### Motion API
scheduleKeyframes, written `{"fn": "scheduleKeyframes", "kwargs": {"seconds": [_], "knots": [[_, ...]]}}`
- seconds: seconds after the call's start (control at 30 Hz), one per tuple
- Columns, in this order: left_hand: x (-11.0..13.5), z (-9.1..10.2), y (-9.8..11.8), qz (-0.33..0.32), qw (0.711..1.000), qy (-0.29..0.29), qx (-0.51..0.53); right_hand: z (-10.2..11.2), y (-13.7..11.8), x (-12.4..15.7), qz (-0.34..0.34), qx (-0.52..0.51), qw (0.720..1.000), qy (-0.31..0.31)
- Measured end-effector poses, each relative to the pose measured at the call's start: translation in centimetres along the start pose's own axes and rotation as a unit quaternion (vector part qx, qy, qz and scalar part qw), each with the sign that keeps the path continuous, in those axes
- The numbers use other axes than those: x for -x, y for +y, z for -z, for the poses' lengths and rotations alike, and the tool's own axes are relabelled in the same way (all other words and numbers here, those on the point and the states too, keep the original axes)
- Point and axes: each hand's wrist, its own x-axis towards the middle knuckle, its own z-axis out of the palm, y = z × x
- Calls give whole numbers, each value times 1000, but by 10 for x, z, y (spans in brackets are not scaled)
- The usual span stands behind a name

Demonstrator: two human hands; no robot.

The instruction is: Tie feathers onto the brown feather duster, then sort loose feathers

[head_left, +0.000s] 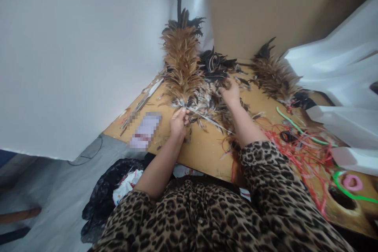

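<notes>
My left hand is closed around the quill end of a long bundle of brown and black feathers that stands up from the wooden table. My right hand reaches forward into a loose pile of dark and speckled feathers, fingers curled down among them; what they pinch is hidden. A thin pale strip runs across the table between my two hands.
A second feather bundle lies at the right. Red strings, a green cord and a pink ring clutter the right side. White sheets lean at the right. A black bag sits on the floor by the table's near edge.
</notes>
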Motion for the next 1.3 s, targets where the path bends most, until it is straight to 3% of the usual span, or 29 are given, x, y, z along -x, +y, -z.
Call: {"fn": "scheduleKeyframes", "kwargs": {"seconds": [0.07, 0.1, 0.2, 0.3, 0.5, 0.6, 0.73, 0.8, 0.87, 1.0, 1.1, 1.2, 1.3], "knots": [[0, 0, 0, 0, 1000, -2, -1, 8, -10, 5, -16, 35, 999, 19], [0, 0, 0, 1, 1000, -5, -1, 11, -17, 9, -15, 53, 998, 0], [0, 0, 0, 4, 1000, -7, 0, 15, -40, 20, -12, 138, 981, -134], [0, 1, 0, 4, 1000, -4, -1, 8, -55, 24, -35, 246, 946, -210], [-1, 2, -1, -4, 1000, -7, -5, -19, -53, 11, -100, 319, 912, -237], [-1, 2, -2, -6, 1000, -7, -7, -22, -44, 5, -116, 253, 929, -242], [-1, 1, -2, 0, 1000, -4, -10, -11, -38, 6, -158, 31, 962, -222], [0, 0, -2, 1, 1000, -1, -10, -3, -40, 10, -220, -104, 948, -207], [0, 0, -2, 0, 1000, 1, -10, 4, -45, 17, -266, -215, 916, -210], [0, 1, -3, -11, 1000, 3, -25, 12, -60, 34, -283, -365, 853, -243], [-1, 2, -5, -19, 999, 3, -35, 9, -75, 52, -292, -414, 825, -249], [-2, 2, -6, -22, 999, -6, -45, -1, -89, 72, -288, -416, 823, -258], [-1, 1, -6, -35, 998, -5, -59, -13, -101, 88, -264, -395, 847, -237]]}}
